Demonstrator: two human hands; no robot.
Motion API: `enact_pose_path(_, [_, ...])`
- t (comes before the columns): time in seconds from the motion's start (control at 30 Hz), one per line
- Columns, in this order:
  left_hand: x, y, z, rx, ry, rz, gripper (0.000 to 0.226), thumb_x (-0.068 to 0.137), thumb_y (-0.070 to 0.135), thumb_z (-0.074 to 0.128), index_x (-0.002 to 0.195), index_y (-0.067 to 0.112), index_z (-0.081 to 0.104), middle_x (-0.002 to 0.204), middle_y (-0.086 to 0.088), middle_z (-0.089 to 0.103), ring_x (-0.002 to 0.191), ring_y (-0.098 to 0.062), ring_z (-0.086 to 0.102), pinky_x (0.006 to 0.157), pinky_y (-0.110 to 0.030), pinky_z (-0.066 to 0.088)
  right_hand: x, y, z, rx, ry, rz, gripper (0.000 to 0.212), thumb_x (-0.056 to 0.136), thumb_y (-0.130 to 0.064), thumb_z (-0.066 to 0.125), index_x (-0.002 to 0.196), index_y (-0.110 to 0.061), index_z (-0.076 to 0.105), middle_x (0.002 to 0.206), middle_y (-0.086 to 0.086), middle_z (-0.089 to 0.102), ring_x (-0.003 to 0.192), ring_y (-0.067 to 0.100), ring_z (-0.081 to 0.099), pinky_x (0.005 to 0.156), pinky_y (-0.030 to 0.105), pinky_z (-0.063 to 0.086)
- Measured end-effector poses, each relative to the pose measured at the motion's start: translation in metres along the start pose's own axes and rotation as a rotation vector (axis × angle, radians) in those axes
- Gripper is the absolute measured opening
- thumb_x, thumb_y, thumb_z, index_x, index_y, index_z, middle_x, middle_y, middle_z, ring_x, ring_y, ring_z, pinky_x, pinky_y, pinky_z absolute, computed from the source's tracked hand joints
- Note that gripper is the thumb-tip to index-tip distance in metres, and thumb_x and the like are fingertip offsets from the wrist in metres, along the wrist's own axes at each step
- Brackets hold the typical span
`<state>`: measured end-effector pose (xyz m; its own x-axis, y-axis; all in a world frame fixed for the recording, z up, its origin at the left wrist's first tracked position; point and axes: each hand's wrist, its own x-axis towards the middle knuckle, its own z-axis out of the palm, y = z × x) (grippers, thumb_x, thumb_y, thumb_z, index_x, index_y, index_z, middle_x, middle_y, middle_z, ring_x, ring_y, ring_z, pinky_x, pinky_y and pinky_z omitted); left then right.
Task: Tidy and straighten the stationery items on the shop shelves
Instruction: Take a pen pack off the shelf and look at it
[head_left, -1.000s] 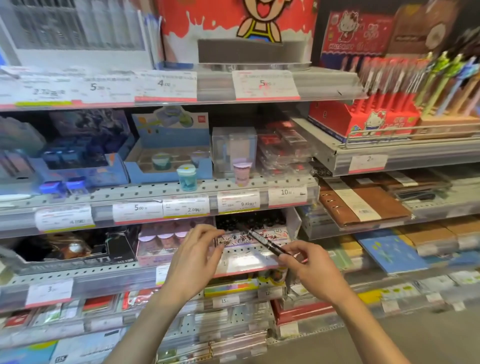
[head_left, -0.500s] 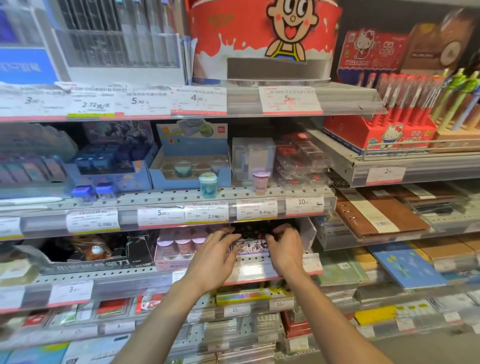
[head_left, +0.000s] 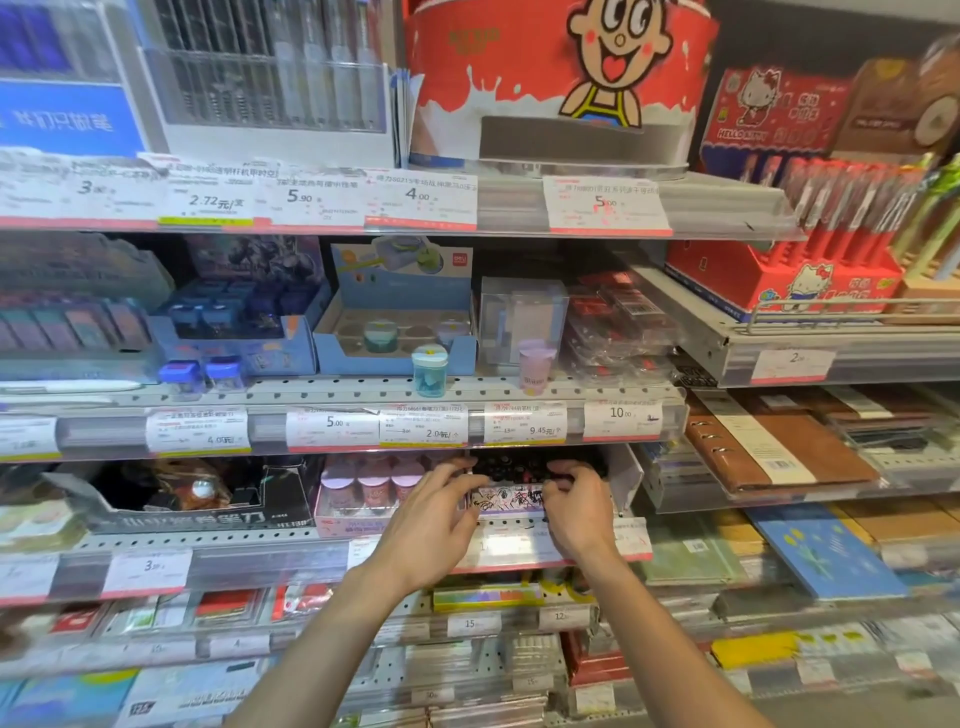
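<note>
Both hands reach into the third shelf down. The left hand (head_left: 431, 525) rests loosely spread on a patterned cardboard pen box (head_left: 511, 501); the right hand (head_left: 576, 506) curls its grip over the box's right end. Dark, slim pens (head_left: 524, 467) lie inside, farther back. Likely risk: nudging the glossy pink tubs (head_left: 371, 486) just left.
</note>
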<state>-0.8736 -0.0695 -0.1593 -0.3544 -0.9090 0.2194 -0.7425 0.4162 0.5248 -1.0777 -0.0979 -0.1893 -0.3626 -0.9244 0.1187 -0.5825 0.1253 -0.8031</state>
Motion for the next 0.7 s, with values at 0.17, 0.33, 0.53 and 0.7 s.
enact_pose_path(0.17, [0.001,-0.001,0.000,-0.015,0.005,-0.017,0.043,0.099,0.028,0.049,0.142,0.027,0.046,0.142,0.007,0.042,0.134,-0.011,0.039,0.112,-0.027,0.032,-0.003,-0.001,-0.009,0.012,-0.059,-0.055,0.028,0.094,-0.015,0.059,0.122,-0.012,0.063,0.120,0.005,0.067,0.094,0.011,0.061,0.088,0.024,0.049])
enact_pose_path(0.33, [-0.004,0.001,-0.003,-0.081,0.062,-0.044,0.041,0.098,0.031,0.051,0.139,0.028,0.050,0.130,0.012,0.050,0.125,-0.007,0.045,0.106,-0.024,0.036,-0.022,0.002,-0.023,0.047,-0.123,-0.140,0.026,0.096,-0.021,0.060,0.121,-0.020,0.063,0.121,-0.004,0.063,0.102,0.004,0.061,0.094,0.027,0.053])
enact_pose_path(0.53, [-0.035,0.000,-0.008,-0.206,0.206,-0.161,0.036,0.096,0.022,0.055,0.131,0.033,0.055,0.123,0.020,0.053,0.113,0.010,0.046,0.092,0.000,0.032,-0.061,0.011,-0.038,0.045,-0.229,-0.222,0.028,0.096,-0.024,0.060,0.124,-0.028,0.060,0.112,-0.016,0.059,0.094,-0.002,0.060,0.087,0.027,0.055])
enact_pose_path(0.7, [-0.067,-0.003,-0.013,-0.365,0.277,-0.191,0.031,0.096,0.019,0.058,0.123,0.034,0.059,0.117,0.023,0.059,0.110,0.002,0.056,0.089,-0.012,0.043,-0.086,0.009,-0.033,0.024,-0.246,-0.233,0.025,0.096,-0.028,0.061,0.121,-0.032,0.061,0.103,-0.019,0.065,0.092,-0.001,0.063,0.081,0.028,0.055])
